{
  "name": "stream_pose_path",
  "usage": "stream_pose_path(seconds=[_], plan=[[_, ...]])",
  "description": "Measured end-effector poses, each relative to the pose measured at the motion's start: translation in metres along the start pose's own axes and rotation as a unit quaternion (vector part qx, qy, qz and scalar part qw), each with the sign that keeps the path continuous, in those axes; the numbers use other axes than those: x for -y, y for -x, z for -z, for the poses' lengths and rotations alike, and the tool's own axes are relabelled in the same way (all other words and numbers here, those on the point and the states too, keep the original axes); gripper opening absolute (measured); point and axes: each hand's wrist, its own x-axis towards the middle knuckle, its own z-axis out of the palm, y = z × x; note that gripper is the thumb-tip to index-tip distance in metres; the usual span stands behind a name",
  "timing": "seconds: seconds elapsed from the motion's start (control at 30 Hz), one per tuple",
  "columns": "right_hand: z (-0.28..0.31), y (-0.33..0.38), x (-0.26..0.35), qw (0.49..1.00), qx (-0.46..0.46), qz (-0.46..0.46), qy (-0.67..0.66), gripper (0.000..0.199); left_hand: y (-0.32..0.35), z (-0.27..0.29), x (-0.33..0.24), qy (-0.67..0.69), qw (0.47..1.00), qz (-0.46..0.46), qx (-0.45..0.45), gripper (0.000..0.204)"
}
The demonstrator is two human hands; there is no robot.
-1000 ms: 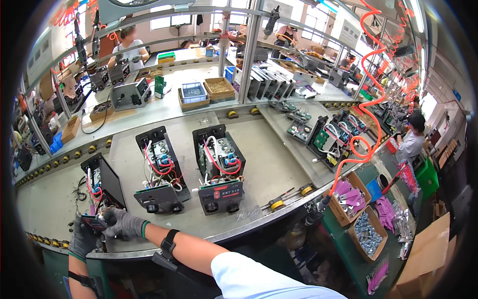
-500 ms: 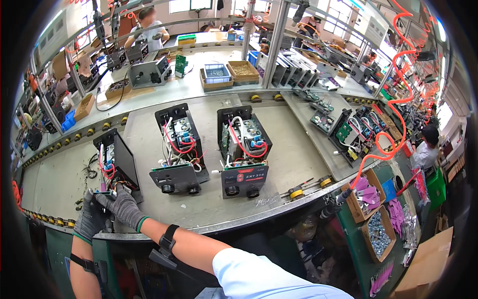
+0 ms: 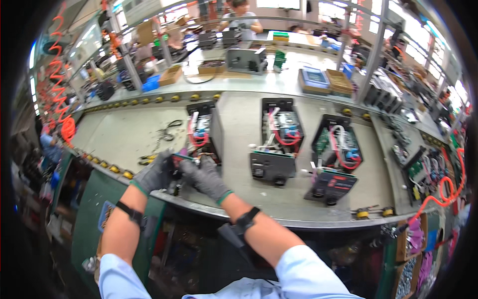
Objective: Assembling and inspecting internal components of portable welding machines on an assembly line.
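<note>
At the near left of the bench, an opened black welding machine (image 3: pixel 215 132) shows red and white wires inside. Its small dark front panel (image 3: pixel 178 158) is between my two gloved hands, with wires close behind it. My left hand (image 3: pixel 154 174) closes around the panel's left side. My right hand (image 3: pixel 204 178) has its fingers bent at the panel's right side, by the wires; the fingertips are partly hidden. Two similar machines stand to the right, a middle one (image 3: pixel 281 127) and a right one (image 3: pixel 338 142), each with its front panel tilted outward.
Black looped cable (image 3: pixel 172 128) and a yellow-and-black item (image 3: pixel 147 159) lie left of my hands. Rollers (image 3: pixel 363 213) line the bench edge. A coiled orange air hose (image 3: pixel 445 192) hangs at right, near a box of purple parts (image 3: pixel 416 234). Across the bench works another person (image 3: pixel 242 22).
The view has swung left, so the bench and machines sit farther right in the picture. Both hands stay at the leftmost machine's front panel, which now shows a red patch.
</note>
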Motion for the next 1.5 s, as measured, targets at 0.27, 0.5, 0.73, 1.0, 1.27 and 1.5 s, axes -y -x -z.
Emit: stream_pose_path(seconds=[0.27,0.5,0.73,1.0,1.27,1.5], plan=[[-0.02,-0.024,0.006,0.925,-0.152,-0.189,-0.292,0.066,0.009,-0.024,-0.015,-0.063,0.994,0.049,-0.068,0.09],[-0.018,-0.026,0.029,0.871,-0.211,-0.222,-0.385,0.061,-0.005,-0.021,-0.004,-0.027,0.987,0.088,-0.129,0.084],[-0.025,-0.034,0.016,0.9,-0.28,-0.201,-0.266,0.07,0.013,-0.043,-0.01,-0.008,0.984,0.079,-0.157,0.078],[-0.013,-0.024,0.012,0.873,-0.168,-0.242,-0.39,0.063,0.027,-0.049,-0.016,-0.034,0.991,0.065,-0.11,0.084],[-0.015,-0.034,0.004,0.917,-0.29,-0.165,-0.221,0.068,0.026,-0.061,-0.017,0.022,0.987,0.065,-0.145,0.074],[-0.012,-0.025,0.01,0.916,-0.234,-0.155,-0.286,0.071,0.032,-0.064,-0.017,0.035,0.991,0.064,-0.11,0.077]])
